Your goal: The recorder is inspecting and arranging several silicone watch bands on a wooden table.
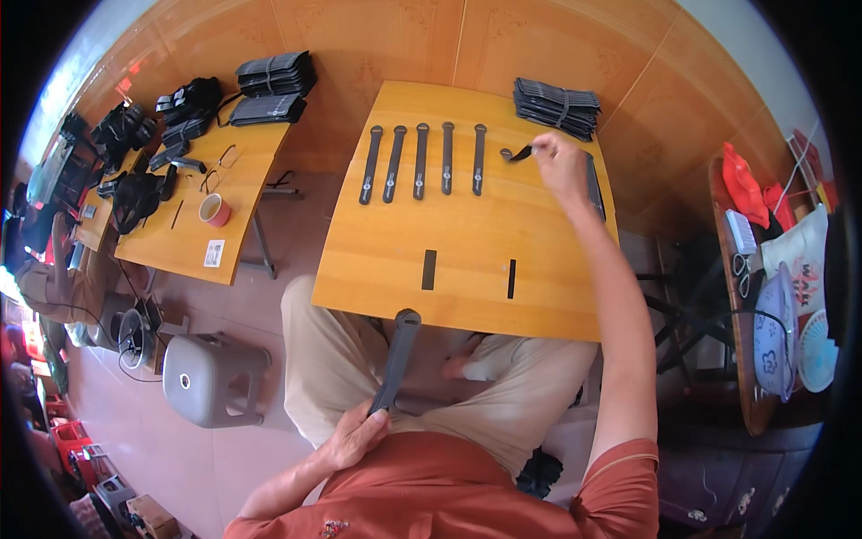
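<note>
On our table (377, 260), back-R bundle (557, 108) is still tied; our L hand (357, 435) clamps dark strap(s) (400, 355) by near edge, R hand (560, 169) pinches 1 curled strap (519, 154) far R, not yet flat; 5 straps (420, 163) laid, apparently done.

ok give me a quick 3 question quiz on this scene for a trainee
1. How many dark straps lie in the row left of the right hand?
2. True or false: the left hand is resting on the table.
3. Where on that table is the banded black stack?
a) near left corner
b) far right corner
c) middle of the near edge

Key: 1. Five. 2. False, it holds dark strapping above the lap. 3. b.
</note>
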{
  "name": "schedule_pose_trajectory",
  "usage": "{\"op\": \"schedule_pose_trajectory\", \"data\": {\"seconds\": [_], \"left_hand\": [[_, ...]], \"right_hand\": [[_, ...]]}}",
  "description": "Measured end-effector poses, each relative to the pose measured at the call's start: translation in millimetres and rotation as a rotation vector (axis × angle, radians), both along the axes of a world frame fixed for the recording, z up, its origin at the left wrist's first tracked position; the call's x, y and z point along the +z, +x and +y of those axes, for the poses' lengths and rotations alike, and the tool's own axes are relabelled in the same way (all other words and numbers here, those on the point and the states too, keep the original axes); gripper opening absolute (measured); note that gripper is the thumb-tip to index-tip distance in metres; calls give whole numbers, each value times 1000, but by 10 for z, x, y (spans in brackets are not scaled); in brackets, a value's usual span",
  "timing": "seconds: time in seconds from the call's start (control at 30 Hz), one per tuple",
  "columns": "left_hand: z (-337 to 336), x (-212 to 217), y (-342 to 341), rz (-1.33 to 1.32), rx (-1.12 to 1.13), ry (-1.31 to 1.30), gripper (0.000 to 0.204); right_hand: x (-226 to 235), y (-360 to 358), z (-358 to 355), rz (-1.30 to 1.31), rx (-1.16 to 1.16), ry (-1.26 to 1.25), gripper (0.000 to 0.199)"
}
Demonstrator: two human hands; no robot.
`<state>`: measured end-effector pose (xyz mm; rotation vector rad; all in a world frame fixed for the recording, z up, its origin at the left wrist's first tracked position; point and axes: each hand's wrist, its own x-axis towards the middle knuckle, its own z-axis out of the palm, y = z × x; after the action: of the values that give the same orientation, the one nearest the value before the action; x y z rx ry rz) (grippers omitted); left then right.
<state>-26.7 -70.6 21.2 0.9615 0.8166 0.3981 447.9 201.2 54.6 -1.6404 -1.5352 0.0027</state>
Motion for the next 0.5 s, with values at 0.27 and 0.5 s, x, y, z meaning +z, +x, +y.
{"op": "schedule_pose_trajectory", "data": {"seconds": [0.27, 0.5], "left_hand": [[46, -65, 33, 20, -2, 25, 40], [118, -71, 94, -46, -56, 133, 48]], "right_hand": [[-415, -266, -228, -32, -39, -335, 11], [-356, -393, -268, -136, -55, -486, 18]]}}
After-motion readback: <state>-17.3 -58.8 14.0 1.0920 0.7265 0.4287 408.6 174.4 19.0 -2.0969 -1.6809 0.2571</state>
